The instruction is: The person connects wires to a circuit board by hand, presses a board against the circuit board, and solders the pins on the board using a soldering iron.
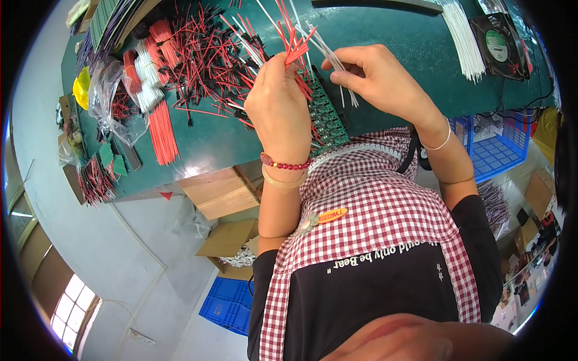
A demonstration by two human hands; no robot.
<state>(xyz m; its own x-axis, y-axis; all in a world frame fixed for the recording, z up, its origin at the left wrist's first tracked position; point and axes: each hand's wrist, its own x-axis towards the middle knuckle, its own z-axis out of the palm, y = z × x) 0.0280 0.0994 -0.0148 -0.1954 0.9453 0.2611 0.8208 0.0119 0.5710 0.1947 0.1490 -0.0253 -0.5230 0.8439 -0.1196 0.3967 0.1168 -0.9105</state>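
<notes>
My left hand (277, 105) is closed around a bunch of red wires (296, 50), whose ends fan out above the fist; a few white wires stand up among them. To its right, my right hand (376, 81) pinches several thin white wires (349, 96) between thumb and fingers. Their upper ends reach close to the red bunch. Below and between the hands, a green circuit board panel (328, 114) lies at the table's near edge, partly covered by my left hand and wrist. Its small parts are too fine to make out.
Loose red and black wires (201, 60) are heaped left of my hands on the green table (211, 141). Nearby lie a red wire bundle (162, 135) and a clear plastic bag (117, 99). At the right are white wires (462, 42), a black fan (498, 47) and, lower down, a blue crate (497, 150).
</notes>
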